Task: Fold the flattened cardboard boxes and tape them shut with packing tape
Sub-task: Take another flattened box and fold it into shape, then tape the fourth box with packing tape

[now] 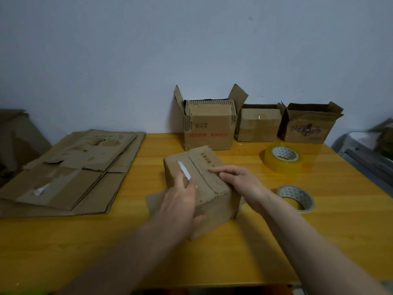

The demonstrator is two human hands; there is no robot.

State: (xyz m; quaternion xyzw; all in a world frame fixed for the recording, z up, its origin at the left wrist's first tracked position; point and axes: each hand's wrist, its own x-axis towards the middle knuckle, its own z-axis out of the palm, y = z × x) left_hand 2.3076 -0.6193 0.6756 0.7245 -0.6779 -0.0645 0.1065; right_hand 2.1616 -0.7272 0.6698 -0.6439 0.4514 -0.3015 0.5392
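A small brown cardboard box [214, 201] stands in the middle of the yellow table [319, 241], its top flaps folded down. My left hand [180, 201] lies flat on the near left part of the top, fingers straight, thumb against the front face. My right hand [238, 177] presses the right flap with straight fingers along the seam. A white strip [184, 170] shows on the left flap. Two rolls of clear packing tape lie to the right: a thick one [282, 158] further back and a thinner one [297, 198] near my right forearm.
A stack of flattened cardboard boxes [70, 173] covers the table's left side. Three erected boxes stand along the wall: one with raised flaps [209, 126], a middle one [258, 124], an open one [308, 126]. A grey metal object [365, 152] lies beyond the right edge.
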